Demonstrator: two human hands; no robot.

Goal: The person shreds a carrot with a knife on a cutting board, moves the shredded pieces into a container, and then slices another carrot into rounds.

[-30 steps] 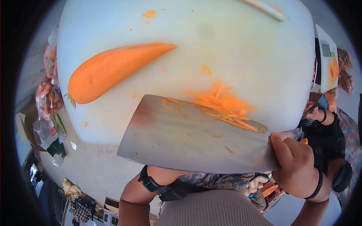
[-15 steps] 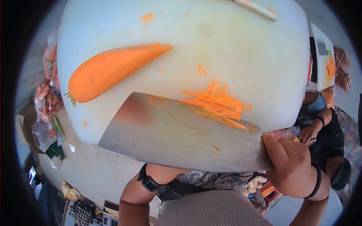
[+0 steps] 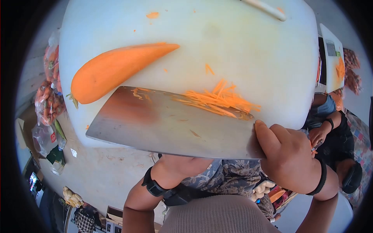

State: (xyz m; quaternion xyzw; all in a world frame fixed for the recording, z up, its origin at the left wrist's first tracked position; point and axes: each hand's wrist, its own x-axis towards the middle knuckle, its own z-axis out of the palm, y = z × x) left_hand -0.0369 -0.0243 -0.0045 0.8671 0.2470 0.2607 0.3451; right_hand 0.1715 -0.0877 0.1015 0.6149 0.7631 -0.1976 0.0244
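Note:
My right hand (image 3: 289,153) is closed at the handle end of a wide cleaver (image 3: 182,130), its thumb along the blade's edge. The broad blade lies nearly flat to the view, with bits of carrot stuck on it. Along the blade's upper edge is a pile of carrot shreds (image 3: 223,99). A large peeled carrot (image 3: 112,72), cut along its upper side, lies on the white cutting board (image 3: 252,58) just above the blade's far tip. My left hand (image 3: 186,165) is below the cleaver, and the blade hides its fingers.
A white-handled tool (image 3: 268,11) lies at the board's top edge. Bags of carrots (image 3: 48,103) stand on the left. On the right, a person (image 3: 336,139) sits near another board (image 3: 332,58) with carrot pieces on it.
The cleaver and my right hand have moved up and left. The blade's tip is nearer the carrot, and the shreds have shifted slightly along its upper edge.

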